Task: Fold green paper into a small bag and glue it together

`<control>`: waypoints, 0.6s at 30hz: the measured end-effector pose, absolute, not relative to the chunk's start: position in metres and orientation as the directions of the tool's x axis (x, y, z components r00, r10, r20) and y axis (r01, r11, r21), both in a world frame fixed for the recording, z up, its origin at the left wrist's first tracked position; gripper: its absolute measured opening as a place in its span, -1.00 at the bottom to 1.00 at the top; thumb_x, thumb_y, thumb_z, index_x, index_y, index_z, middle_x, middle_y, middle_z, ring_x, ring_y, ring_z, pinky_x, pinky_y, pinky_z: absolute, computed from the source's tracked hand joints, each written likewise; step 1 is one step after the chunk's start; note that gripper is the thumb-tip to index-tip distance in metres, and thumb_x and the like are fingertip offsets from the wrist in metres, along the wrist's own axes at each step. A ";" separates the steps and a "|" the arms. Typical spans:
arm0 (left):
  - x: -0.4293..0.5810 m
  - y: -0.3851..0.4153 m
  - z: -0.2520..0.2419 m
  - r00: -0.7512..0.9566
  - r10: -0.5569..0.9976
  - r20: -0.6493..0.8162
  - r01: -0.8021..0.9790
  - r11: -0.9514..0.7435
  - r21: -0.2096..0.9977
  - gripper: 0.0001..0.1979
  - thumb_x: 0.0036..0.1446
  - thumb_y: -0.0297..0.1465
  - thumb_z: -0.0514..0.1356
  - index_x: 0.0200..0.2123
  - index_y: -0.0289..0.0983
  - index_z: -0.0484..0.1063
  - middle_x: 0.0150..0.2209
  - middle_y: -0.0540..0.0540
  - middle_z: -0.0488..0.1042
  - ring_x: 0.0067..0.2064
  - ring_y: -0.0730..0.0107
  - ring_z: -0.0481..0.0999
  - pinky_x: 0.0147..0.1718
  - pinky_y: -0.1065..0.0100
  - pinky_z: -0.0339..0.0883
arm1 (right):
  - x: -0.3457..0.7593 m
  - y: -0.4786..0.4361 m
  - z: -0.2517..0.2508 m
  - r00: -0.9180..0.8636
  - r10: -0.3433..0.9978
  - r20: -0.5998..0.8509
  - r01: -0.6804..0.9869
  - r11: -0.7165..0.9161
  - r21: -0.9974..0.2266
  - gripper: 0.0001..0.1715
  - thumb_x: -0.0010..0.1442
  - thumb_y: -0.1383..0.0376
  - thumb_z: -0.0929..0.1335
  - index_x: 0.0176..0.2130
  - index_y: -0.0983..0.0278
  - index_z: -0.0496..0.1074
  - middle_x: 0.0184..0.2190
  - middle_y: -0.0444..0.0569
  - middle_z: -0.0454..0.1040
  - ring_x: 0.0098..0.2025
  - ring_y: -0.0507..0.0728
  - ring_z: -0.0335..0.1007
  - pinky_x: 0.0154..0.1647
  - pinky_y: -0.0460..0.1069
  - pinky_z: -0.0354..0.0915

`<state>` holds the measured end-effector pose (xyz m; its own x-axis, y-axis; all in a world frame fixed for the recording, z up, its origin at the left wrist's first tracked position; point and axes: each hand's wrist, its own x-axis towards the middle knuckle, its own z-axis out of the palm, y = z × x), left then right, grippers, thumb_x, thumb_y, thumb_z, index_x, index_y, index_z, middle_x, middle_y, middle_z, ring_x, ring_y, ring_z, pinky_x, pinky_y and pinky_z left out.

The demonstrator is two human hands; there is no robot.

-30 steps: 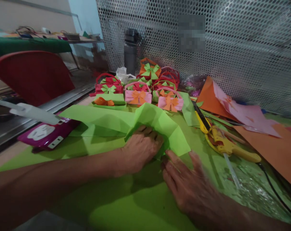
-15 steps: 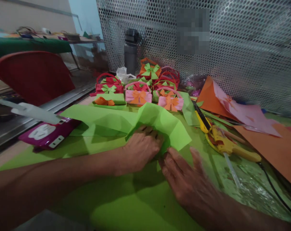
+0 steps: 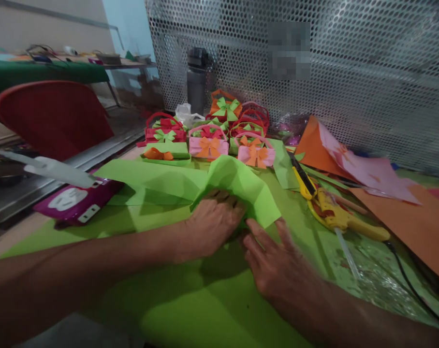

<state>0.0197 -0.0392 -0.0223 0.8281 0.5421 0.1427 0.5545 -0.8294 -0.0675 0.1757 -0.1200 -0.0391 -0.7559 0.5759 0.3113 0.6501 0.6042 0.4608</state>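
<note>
- Left hand [image 3: 212, 224]: fingers curled against the green paper [image 3: 237, 176]; whether they grip, one cannot tell.
- Right hand [image 3: 277, 261]: fingers slightly apart, touching its near edge.
- It is creased, partly raised, above the desk [image 3: 190, 304].

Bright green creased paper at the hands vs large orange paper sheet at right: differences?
The bright green creased paper rises in bent folds; the large orange paper sheet lies nearly flat. The left hand is on the green paper; neither hand touches the orange sheet. Both look like plain coloured paper.
</note>
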 end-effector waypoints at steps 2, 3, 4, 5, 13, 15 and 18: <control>0.019 -0.039 -0.018 0.836 0.533 0.131 0.544 -0.836 -0.072 -0.80 -0.05 -0.53 0.14 -0.27 -0.36 0.34 -0.33 -0.20 0.44 -0.28 0.12 0.42 -0.31 0.19 0.29 | 0.175 -0.120 -0.038 -0.767 0.572 0.290 0.635 0.614 0.469 -0.79 -0.01 0.40 0.29 -0.40 0.30 0.53 -0.33 0.07 0.48 0.02 0.31 0.18 0.03 0.27 0.04; 0.019 -0.038 -0.014 0.843 0.523 0.125 0.534 -0.842 -0.076 -0.79 -0.05 -0.54 0.14 -0.26 -0.36 0.35 -0.32 -0.20 0.44 -0.27 0.12 0.42 -0.31 0.19 0.30 | 0.175 -0.120 -0.039 -0.770 0.574 0.278 0.631 0.620 0.466 -0.81 -0.01 0.39 0.30 -0.42 0.29 0.53 -0.33 0.07 0.48 0.01 0.32 0.18 0.04 0.28 0.01; 0.017 -0.038 -0.010 0.852 0.510 0.121 0.520 -0.850 -0.081 -0.78 -0.05 -0.55 0.13 -0.25 -0.36 0.35 -0.30 -0.19 0.44 -0.25 0.12 0.42 -0.30 0.20 0.30 | 0.175 -0.120 -0.039 -0.771 0.576 0.272 0.630 0.627 0.457 -0.84 -0.01 0.37 0.32 -0.45 0.28 0.53 -0.33 0.07 0.49 0.01 0.32 0.18 0.05 0.30 -0.02; 0.015 -0.038 -0.006 0.860 0.496 0.119 0.506 -0.858 -0.086 -0.78 -0.03 -0.57 0.12 -0.24 -0.36 0.35 -0.27 -0.19 0.44 -0.21 0.12 0.41 -0.28 0.20 0.30 | 0.175 -0.120 -0.040 -0.769 0.580 0.269 0.633 0.633 0.446 -0.85 0.00 0.36 0.33 -0.46 0.26 0.52 -0.31 0.06 0.49 0.01 0.33 0.18 0.07 0.31 -0.04; -0.027 -0.064 -0.008 0.879 0.450 0.159 0.462 -0.886 -0.047 -0.78 0.20 -0.56 -0.04 -0.38 -0.36 0.39 -0.28 -0.18 0.44 -0.24 0.26 0.41 -0.22 0.22 0.35 | 0.176 -0.119 -0.045 -0.767 0.554 0.322 0.638 0.608 0.474 -0.81 -0.01 0.37 0.33 -0.37 0.31 0.53 -0.25 0.11 0.50 0.00 0.33 0.21 0.14 0.33 -0.15; -0.034 -0.071 -0.019 0.888 0.406 0.214 0.426 -0.903 -0.053 -0.74 0.26 -0.47 -0.06 -0.33 -0.35 0.41 -0.22 -0.20 0.44 -0.15 0.22 0.41 -0.15 0.18 0.33 | 0.176 -0.119 -0.043 -0.772 0.548 0.323 0.633 0.612 0.475 -0.76 0.02 0.37 0.31 -0.30 0.36 0.53 -0.23 0.12 0.50 0.01 0.33 0.21 0.13 0.33 -0.13; -0.038 -0.074 -0.033 0.876 0.410 0.255 0.430 -0.902 -0.030 -0.71 0.28 -0.35 -0.06 -0.21 -0.39 0.39 -0.14 -0.24 0.42 -0.06 0.16 0.37 -0.08 0.14 0.30 | 0.176 -0.120 -0.041 -0.778 0.553 0.299 0.622 0.608 0.493 -0.73 0.04 0.39 0.27 -0.28 0.38 0.52 -0.23 0.09 0.50 0.02 0.32 0.21 0.13 0.32 -0.12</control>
